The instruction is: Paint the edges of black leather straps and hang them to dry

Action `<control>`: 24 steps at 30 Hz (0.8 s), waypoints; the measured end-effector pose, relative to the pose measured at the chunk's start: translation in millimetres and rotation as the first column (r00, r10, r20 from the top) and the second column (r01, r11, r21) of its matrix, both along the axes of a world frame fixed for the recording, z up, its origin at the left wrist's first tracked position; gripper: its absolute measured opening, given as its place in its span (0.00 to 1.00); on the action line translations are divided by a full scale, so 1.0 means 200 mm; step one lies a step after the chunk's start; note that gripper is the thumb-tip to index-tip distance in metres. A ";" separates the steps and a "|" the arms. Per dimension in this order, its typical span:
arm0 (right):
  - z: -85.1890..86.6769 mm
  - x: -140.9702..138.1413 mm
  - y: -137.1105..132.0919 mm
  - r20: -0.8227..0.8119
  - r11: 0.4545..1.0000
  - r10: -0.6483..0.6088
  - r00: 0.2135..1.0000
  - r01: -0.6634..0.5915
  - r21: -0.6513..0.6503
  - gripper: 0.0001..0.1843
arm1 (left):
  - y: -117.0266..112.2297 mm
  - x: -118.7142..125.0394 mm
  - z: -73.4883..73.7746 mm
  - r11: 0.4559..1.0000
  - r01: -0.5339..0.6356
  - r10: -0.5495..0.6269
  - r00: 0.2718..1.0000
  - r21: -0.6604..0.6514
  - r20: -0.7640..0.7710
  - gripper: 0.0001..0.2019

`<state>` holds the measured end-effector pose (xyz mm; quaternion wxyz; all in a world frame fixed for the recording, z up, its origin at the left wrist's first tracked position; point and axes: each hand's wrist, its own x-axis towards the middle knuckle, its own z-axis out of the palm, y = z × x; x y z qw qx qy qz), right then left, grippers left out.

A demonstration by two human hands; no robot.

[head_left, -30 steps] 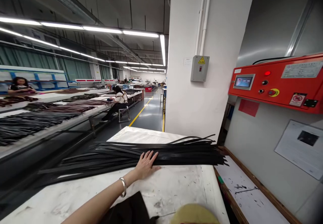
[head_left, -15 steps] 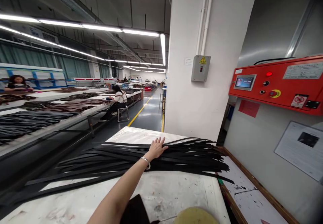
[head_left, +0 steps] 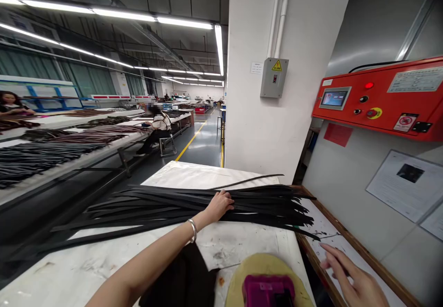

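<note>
A long bundle of flat black strips point(head_left: 180, 205), probably leather, lies across the white work table point(head_left: 242, 247), and one loose strip point(head_left: 249, 180) arcs along its far side. My left hand point(head_left: 218, 207) rests on top of the bundle with bent fingers, and a metal bangle point(head_left: 192, 230) sits on that wrist. My right hand point(head_left: 349, 274) hovers at the lower right with its fingers apart, holding nothing, over an ink-stained board point(head_left: 332, 238) with a wooden edge. A magenta object point(head_left: 268, 291) sits on a round yellowish pad point(head_left: 263, 265) near the table's near edge.
A dark garment point(head_left: 176, 279) covers the lower middle. On the right stand a white column point(head_left: 256, 122) with a grey electrical box point(head_left: 274, 77) and a red control panel point(head_left: 377, 99). To the left, long tables carry dark strips, and a seated co-worker point(head_left: 161, 127) works beside them.
The view has tilted downward. My left hand has moved nearer to me on the bundle, and my right hand and the magenta object have come into view at the bottom.
</note>
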<state>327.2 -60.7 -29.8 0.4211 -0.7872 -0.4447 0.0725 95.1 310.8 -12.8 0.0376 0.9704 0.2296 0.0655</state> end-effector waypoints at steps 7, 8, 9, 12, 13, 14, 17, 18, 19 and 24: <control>0.23 -0.11 0.62 0.289 0.930 0.367 0.884 -0.340 -0.140 0.23 | 0.02 0.05 0.04 0.997 -0.030 0.029 0.999 -0.067 -0.016 0.12; 0.24 -0.13 0.73 0.314 0.922 0.388 0.867 -0.356 -0.156 0.21 | 0.02 0.05 0.05 0.996 -0.032 0.030 0.999 -0.080 -0.016 0.13; 0.25 -0.15 0.82 0.336 0.914 0.404 0.851 -0.367 -0.172 0.19 | 0.01 0.06 0.06 0.995 -0.030 0.029 1.000 -0.090 -0.009 0.13; 0.24 -0.21 1.05 0.398 0.887 0.461 0.793 -0.401 -0.229 0.18 | -0.07 0.06 0.12 0.994 -0.031 0.037 0.998 -0.103 0.057 0.14; 0.23 -0.22 1.10 0.414 0.876 0.482 0.772 -0.416 -0.244 0.18 | -0.11 0.06 0.15 0.994 -0.033 0.042 0.995 -0.105 0.087 0.14; 0.24 -0.23 1.13 0.430 0.866 0.500 0.752 -0.432 -0.252 0.16 | -0.15 0.05 0.18 0.993 -0.034 0.046 0.992 -0.109 0.114 0.13; 0.27 -0.17 1.07 0.481 0.856 0.512 0.711 -0.465 -0.225 0.14 | -0.25 -0.03 0.28 0.989 -0.029 0.053 0.985 -0.146 0.167 0.13; 0.29 -0.10 1.01 0.500 0.863 0.497 0.709 -0.464 -0.200 0.16 | -0.26 -0.08 0.32 0.985 -0.026 0.056 0.983 -0.168 0.177 0.13; 0.31 -0.02 0.94 0.513 0.871 0.478 0.713 -0.458 -0.175 0.18 | -0.26 -0.15 0.37 0.981 -0.022 0.059 0.981 -0.193 0.186 0.13; 0.33 0.56 0.44 0.472 0.936 0.349 0.810 -0.325 -0.134 0.31 | -0.24 -0.62 0.68 0.925 0.016 0.064 0.978 -0.379 0.197 0.15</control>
